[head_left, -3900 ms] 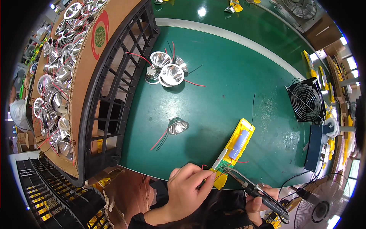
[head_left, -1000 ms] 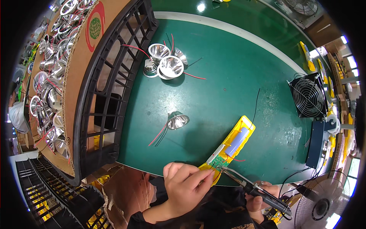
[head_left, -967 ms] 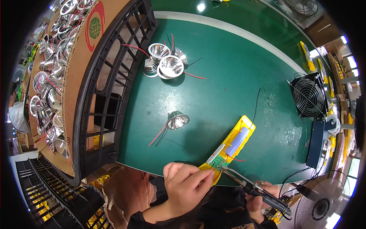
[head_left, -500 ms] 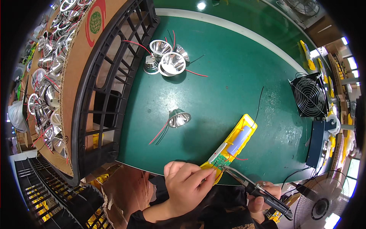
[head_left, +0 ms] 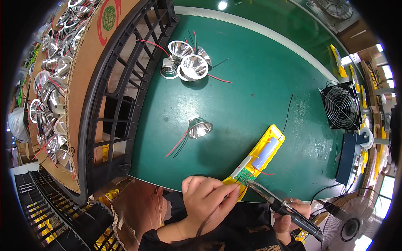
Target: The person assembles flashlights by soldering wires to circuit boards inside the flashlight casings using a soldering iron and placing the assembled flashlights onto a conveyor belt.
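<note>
At the table's near edge lies a long yellow plastic housing [head_left: 274, 130], holding a pale purple cylindrical battery cell [head_left: 265, 153] and a small green circuit board [head_left: 244, 175]. My left hand [head_left: 206, 203] is closed in a pinch at the board's near end, on what looks like a thin wire; the fingertips mostly hide it. A dark strand crosses the lower part of this hand. My right hand [head_left: 289, 215] grips a soldering iron [head_left: 295, 218] by its black handle, its metal tip at the board. A red wire and a long black wire stick out from the housing.
One reflector cup [head_left: 200, 128] with red and black wires lies mid-table; several more [head_left: 194, 67] are clustered farther back. Left stands a black plastic crate [head_left: 90, 125] beside a cardboard box [head_left: 79, 83] of reflectors. On the right are a small black fan [head_left: 341, 106] and a blue box [head_left: 351, 157].
The table and its things have shifted slightly in the picture. Both hands stay at the board, with the iron's tip still there. A dark strand now shows across my left hand.
</note>
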`<control>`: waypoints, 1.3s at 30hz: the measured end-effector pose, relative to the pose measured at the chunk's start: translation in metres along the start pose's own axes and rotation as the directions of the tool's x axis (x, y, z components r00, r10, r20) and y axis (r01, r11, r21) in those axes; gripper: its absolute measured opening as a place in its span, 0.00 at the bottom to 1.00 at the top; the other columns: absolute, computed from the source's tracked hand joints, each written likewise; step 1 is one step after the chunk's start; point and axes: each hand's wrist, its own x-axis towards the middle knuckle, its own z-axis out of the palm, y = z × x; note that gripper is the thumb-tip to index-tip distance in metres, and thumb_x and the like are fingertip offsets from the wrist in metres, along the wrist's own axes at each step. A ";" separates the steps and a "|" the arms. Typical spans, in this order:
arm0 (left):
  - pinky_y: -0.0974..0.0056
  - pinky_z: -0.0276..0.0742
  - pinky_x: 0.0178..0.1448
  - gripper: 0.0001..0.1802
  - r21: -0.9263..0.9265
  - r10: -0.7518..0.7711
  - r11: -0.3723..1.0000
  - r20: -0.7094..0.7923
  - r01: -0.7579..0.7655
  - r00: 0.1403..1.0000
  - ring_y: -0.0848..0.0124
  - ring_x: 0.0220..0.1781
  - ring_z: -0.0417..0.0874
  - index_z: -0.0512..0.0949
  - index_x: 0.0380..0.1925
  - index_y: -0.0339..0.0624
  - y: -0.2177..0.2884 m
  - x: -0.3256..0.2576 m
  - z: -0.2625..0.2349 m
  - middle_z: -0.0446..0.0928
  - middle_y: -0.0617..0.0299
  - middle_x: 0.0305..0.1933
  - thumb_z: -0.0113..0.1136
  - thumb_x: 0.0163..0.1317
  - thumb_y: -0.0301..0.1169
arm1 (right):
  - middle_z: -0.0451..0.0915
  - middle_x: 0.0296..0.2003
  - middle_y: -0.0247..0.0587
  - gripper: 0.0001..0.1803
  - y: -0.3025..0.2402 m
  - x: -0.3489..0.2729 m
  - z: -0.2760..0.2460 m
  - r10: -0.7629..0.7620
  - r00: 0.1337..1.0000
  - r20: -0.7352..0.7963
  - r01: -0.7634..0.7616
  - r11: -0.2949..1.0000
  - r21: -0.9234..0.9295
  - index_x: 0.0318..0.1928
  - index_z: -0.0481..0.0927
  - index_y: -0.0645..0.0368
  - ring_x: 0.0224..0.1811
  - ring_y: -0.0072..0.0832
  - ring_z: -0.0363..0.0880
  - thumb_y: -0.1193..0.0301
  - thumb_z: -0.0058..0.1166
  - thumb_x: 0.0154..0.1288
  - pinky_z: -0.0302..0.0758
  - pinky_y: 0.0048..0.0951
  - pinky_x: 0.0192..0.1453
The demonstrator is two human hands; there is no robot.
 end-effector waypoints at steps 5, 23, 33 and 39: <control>0.67 0.56 0.31 0.08 0.013 -0.003 1.000 0.002 0.003 1.000 0.73 0.23 0.67 0.78 0.19 0.49 0.001 0.000 0.000 0.68 0.72 0.18 0.67 0.37 0.26 | 0.63 0.14 0.34 0.26 -0.005 -0.004 -0.005 -0.027 0.990 -0.138 0.016 0.997 -0.079 0.27 0.60 0.61 0.14 0.21 0.64 0.49 0.48 0.54 0.63 0.18 0.22; 0.58 0.63 0.43 0.26 0.241 -0.016 0.967 0.375 -0.080 0.927 0.62 0.40 0.71 0.68 0.41 0.37 0.039 0.031 -0.005 0.70 0.58 0.37 0.64 0.39 0.31 | 0.62 0.22 0.32 0.15 0.002 -0.007 -0.067 -0.145 0.800 -0.582 0.331 0.916 0.227 0.32 0.60 0.60 0.19 0.15 0.59 0.64 0.51 0.56 0.55 0.13 0.21; 0.46 0.49 0.65 0.18 0.077 0.401 0.738 0.749 -0.670 0.528 0.63 0.57 0.65 0.75 0.36 0.48 0.042 0.120 0.002 0.69 0.62 0.49 0.56 0.42 0.19 | 0.61 0.16 0.34 0.12 0.002 -0.002 -0.121 -0.144 0.579 -0.803 0.475 0.859 0.189 0.38 0.66 0.63 0.11 0.15 0.50 0.66 0.42 0.61 0.49 0.16 0.15; 0.46 0.42 0.68 0.12 -0.039 0.480 0.664 0.788 -0.747 0.385 0.54 0.67 0.49 0.80 0.27 0.55 0.046 0.131 0.004 0.56 0.59 0.64 0.60 0.40 0.26 | 0.59 0.12 0.32 0.13 0.010 -0.009 -0.122 -0.064 0.544 -0.837 0.331 0.933 0.144 0.38 0.65 0.64 0.09 0.16 0.52 0.64 0.41 0.62 0.48 0.15 0.13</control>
